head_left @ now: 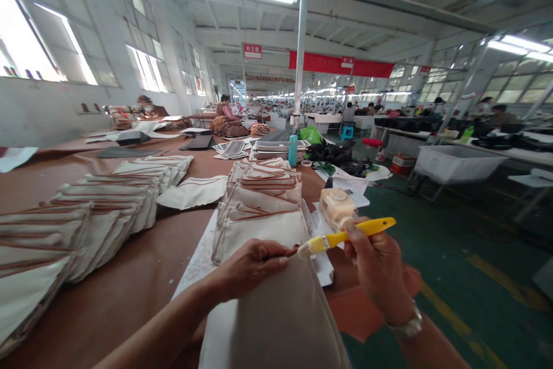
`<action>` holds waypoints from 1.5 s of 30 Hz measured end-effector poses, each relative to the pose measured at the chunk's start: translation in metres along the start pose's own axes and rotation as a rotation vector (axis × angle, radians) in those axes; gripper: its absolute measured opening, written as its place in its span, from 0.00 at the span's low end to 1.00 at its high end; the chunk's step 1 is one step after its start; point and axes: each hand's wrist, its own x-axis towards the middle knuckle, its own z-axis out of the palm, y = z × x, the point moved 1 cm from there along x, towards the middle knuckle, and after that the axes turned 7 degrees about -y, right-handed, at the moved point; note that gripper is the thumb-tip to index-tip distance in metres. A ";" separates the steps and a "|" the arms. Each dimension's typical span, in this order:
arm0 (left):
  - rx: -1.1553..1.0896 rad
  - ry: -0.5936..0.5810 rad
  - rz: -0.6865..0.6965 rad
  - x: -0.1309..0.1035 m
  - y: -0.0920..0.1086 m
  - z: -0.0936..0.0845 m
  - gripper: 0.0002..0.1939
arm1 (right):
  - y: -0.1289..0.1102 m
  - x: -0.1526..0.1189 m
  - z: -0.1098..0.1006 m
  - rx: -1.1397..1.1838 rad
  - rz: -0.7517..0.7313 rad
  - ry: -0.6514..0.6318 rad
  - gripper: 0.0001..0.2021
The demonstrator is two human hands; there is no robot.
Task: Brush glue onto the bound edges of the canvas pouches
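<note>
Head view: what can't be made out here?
Part of the yellow-handled bristle brush: head view, behind the right hand.
Brown fabric edging at the left hand: head view, partly under its fingers.
Near end of the smooth beige panel: head view, cut by the bottom edge.
Hands of the distant person in pink: head view, too small.

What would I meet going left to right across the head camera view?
Fanned cream pieces, a lone cream piece, the left hand, the brush bristles, the right hand, a white bin on legs.
</note>
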 end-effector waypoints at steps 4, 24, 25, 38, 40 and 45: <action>0.033 -0.002 0.005 -0.008 0.003 0.004 0.25 | -0.004 -0.007 -0.002 -0.014 -0.055 0.073 0.16; 1.079 0.201 0.172 -0.029 0.011 0.031 0.14 | -0.060 -0.044 -0.007 -0.639 -0.533 -0.123 0.05; 1.089 0.208 0.183 -0.030 0.011 0.032 0.14 | -0.061 -0.045 -0.007 -0.642 -0.545 -0.123 0.05; 1.560 0.276 0.346 -0.040 -0.005 0.044 0.06 | -0.064 -0.035 0.004 -0.541 -0.465 -0.204 0.06; 1.650 0.302 0.414 -0.043 -0.004 0.045 0.04 | -0.060 -0.027 0.004 -0.524 -0.400 -0.247 0.10; 1.715 0.321 0.564 -0.051 0.002 0.045 0.08 | -0.060 -0.022 0.003 -0.510 -0.367 -0.178 0.12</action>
